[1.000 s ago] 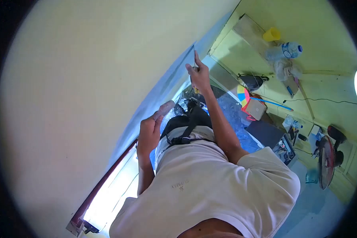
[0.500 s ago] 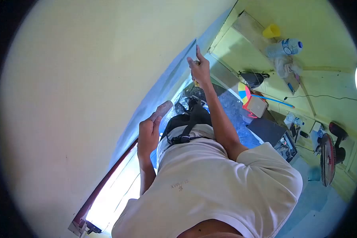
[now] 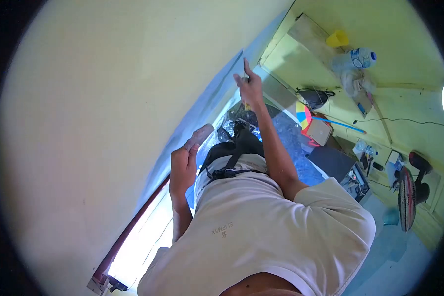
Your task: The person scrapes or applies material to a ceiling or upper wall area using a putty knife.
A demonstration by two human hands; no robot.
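Note:
My right hand (image 3: 251,91) is raised near the wall's far corner, closed around a yellow-handled putty knife (image 3: 247,106). Its index finger points along the wall, and most of the tool is hidden by the hand. My left hand (image 3: 182,165), lower and closer to my body, grips a flat greyish slab-like piece (image 3: 201,134) with a rounded end, thumb on top. Both hands are beside a large cream wall (image 3: 93,108) that has a blue-grey band (image 3: 192,106) along its edge.
A bright window opening (image 3: 145,237) with a dark red frame is at lower left. On the right, a shelf (image 3: 308,34) carries a yellow cup (image 3: 337,38) and a water bottle (image 3: 357,59). A fan (image 3: 407,197) and a dark box (image 3: 331,160) stand below. Plastic sheeting (image 3: 286,133) covers the floor.
My right hand has shifted slightly down and away from the wall edge, still holding the putty knife. My left hand has moved only a little, with the slab-like piece in it.

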